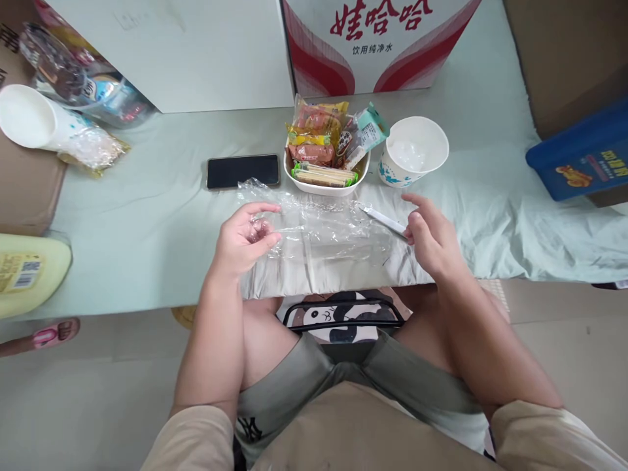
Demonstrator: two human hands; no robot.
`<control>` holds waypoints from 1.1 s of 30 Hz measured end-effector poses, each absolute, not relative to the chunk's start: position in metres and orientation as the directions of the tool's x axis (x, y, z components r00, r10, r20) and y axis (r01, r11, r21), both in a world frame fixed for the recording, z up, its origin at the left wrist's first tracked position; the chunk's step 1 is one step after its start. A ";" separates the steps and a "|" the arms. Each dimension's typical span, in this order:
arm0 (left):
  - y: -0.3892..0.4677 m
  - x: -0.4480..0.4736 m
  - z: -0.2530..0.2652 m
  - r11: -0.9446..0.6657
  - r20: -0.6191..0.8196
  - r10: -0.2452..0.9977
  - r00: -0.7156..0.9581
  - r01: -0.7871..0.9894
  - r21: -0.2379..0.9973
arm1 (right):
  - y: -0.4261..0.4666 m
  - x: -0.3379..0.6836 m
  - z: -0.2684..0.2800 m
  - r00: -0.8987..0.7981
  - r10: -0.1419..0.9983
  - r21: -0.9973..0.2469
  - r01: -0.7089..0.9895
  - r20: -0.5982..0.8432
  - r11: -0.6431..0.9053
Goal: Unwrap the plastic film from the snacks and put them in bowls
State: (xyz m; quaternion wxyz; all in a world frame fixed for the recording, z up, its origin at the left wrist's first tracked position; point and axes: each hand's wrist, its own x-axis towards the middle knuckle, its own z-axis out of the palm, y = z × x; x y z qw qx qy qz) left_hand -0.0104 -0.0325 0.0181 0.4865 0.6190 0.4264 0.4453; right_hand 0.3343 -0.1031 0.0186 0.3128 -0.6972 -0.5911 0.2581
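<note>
My left hand point(245, 237) is open over the left end of a crumpled clear plastic sheet or bag point(333, 229), thumb and index finger apart. My right hand point(432, 235) has its index finger stretched out and the thumb apart from it. By its fingers lies a slim silver tool point(383, 220), perhaps tweezers or a craft knife; its near end is hidden, and I cannot tell whether the fingers touch it. Beyond the plastic, a white tub point(326, 190) holds wrapped snacks point(314, 154). To its right a paper cup point(412, 154) has clear plastic inside.
A phone point(243, 171) lies left of the tub. Cartons point(363, 46) stand at the back. Stacked paper cups point(53, 124) and a yellow bottle point(29, 271) are at left, a blue package point(583, 154) at right. Another person's foot point(53, 332) shows below the table's left edge.
</note>
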 end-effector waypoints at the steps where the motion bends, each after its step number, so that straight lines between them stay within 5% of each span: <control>1: -0.032 -0.011 0.018 -0.171 0.152 0.958 0.243 0.061 0.983 | -0.103 0.332 0.018 0.162 0.987 -0.705 0.696 -0.025 -0.132; 9: -0.034 -0.011 0.020 -0.173 0.187 0.911 0.369 -0.070 0.982 | -0.089 0.303 0.015 0.103 0.988 -0.525 0.851 0.112 -0.029; 14: -0.034 -0.013 0.018 -0.161 0.190 0.907 0.375 -0.107 0.981 | -0.083 0.294 0.008 -0.072 0.997 -0.367 0.927 0.016 0.073; 20: -0.037 -0.021 0.016 -0.211 0.268 0.890 0.370 -0.187 0.959 | -0.099 0.304 0.011 0.032 0.994 -0.634 0.772 0.101 0.039; 25: -0.037 -0.020 0.017 -0.190 0.219 0.916 0.336 -0.118 0.975 | -0.101 0.304 0.011 0.024 0.992 -0.929 0.346 -0.127 -0.128; 28: -0.034 -0.020 0.017 -0.180 0.198 0.918 0.342 -0.085 0.980 | -0.098 0.301 0.012 0.011 0.988 -0.966 0.210 -0.153 -0.152; 33: -0.034 -0.020 0.020 -0.118 0.093 0.938 0.334 0.053 0.992 | -0.099 0.308 0.020 0.225 0.971 -0.975 0.183 -0.084 -0.127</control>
